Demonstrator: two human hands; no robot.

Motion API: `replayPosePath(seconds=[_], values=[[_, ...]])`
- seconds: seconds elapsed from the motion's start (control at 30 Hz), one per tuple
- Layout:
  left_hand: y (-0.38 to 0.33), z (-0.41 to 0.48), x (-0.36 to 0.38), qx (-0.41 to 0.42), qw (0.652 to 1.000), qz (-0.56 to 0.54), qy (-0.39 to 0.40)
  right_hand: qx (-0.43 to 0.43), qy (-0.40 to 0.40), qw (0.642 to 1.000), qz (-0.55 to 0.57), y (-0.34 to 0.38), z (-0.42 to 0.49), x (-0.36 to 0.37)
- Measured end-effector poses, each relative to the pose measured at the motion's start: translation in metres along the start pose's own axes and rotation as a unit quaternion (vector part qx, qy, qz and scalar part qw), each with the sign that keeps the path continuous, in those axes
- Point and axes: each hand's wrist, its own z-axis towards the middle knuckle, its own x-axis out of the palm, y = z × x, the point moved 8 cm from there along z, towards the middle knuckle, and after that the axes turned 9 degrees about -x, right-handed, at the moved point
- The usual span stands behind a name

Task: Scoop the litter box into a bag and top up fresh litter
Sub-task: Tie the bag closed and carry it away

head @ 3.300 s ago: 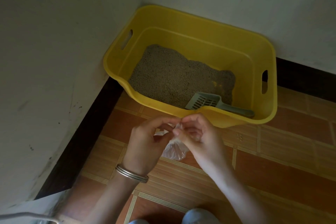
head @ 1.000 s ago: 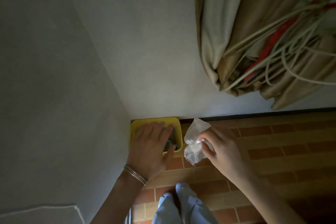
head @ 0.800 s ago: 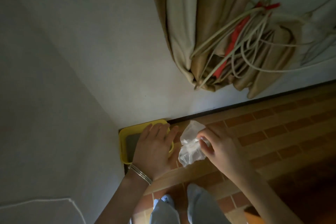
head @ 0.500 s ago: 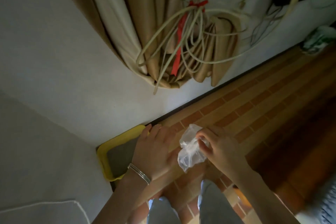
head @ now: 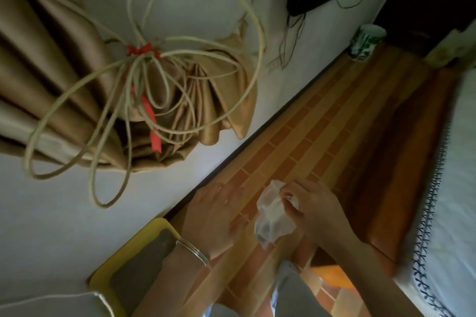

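The yellow litter box [head: 152,225] shows only partly at the lower left, against the wall corner, with dark litter [head: 139,265] inside; no scoop is visible. My left hand [head: 213,213] hovers flat with fingers spread over the floor to the right of the box, a metal bangle on its wrist, holding nothing. My right hand [head: 314,208] pinches a crumpled clear plastic bag [head: 273,216], which hangs just right of the left hand.
A tied-up tan curtain [head: 159,110] with looped cord hangs on the white wall above. A patterned cup [head: 367,38] stands far along the tiled floor [head: 322,123]. A white cloth with dark stitching [head: 448,188] lies on the right. My knees [head: 291,291] are at the bottom.
The view has swung up and to the right, away from the litter box. My left hand has left the box and now hovers over the floor tiles. The right hand still holds the bag.
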Motion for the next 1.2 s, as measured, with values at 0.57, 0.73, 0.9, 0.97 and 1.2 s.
replayPosePath(seconds=[0.57, 0.73, 0.9, 0.97, 1.2], values=[[-0.159, 0.232, 0.046, 0.073, 0.997, 0.023, -0.018, 0.042, -0.083, 0.995, -0.019, -0.251, 0.047, -0.090], [-0.190, 0.279, 0.067, 0.078, 0.996, 0.035, 0.023, 0.057, -0.088, 0.994, -0.024, -0.304, 0.051, -0.099], [-0.205, 0.324, 0.086, 0.088, 0.994, 0.037, 0.053, 0.103, -0.089, 0.991, -0.014, -0.356, 0.059, -0.100], [-0.212, 0.347, 0.090, 0.101, 0.993, 0.033, 0.042, 0.123, -0.086, 0.989, -0.015, -0.376, 0.066, -0.099], [-0.236, 0.442, 0.115, 0.154, 0.985, 0.029, 0.071, 0.177, -0.105, 0.978, -0.040, -0.438, 0.102, -0.110]])
